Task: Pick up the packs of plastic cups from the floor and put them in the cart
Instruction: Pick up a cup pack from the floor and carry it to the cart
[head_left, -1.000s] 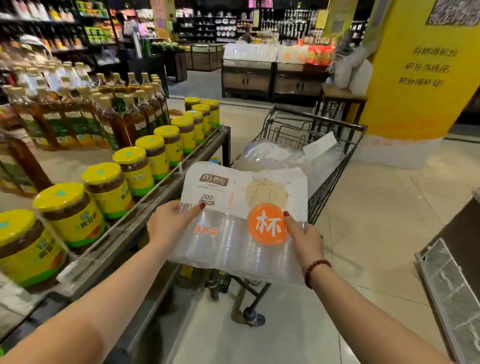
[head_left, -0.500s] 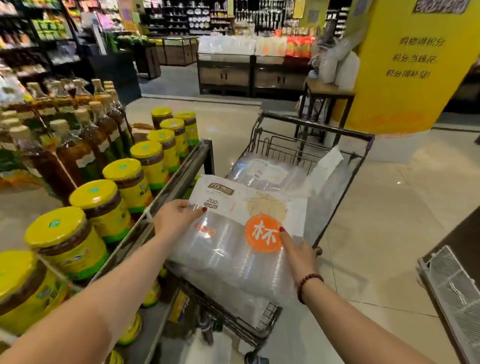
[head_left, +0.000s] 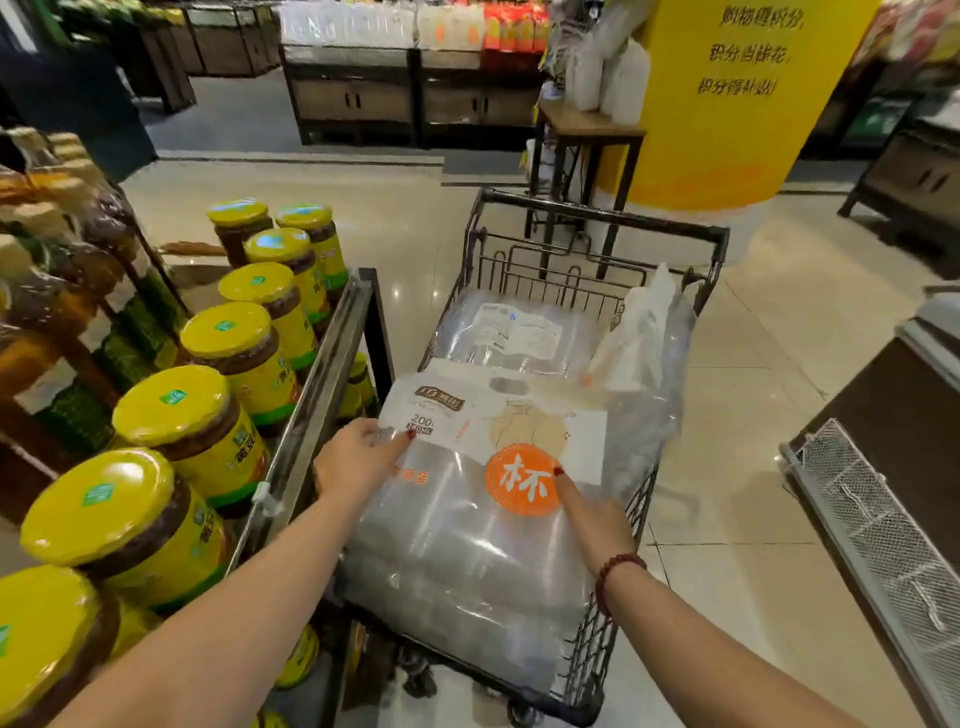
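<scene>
Left hand (head_left: 358, 460) and right hand (head_left: 589, 512) grip the near pack of plastic cups (head_left: 467, 525) at its two sides, fingers clenched on the film. The pack lies at the near end of the cart (head_left: 597, 660). Further packs (head_left: 514, 332) fill the far end.

Clear cup pack (head_left: 467, 530), orange circle label, lies flat in wire cart (head_left: 602, 644); 2nd pack (head_left: 511, 338) beyond.
</scene>
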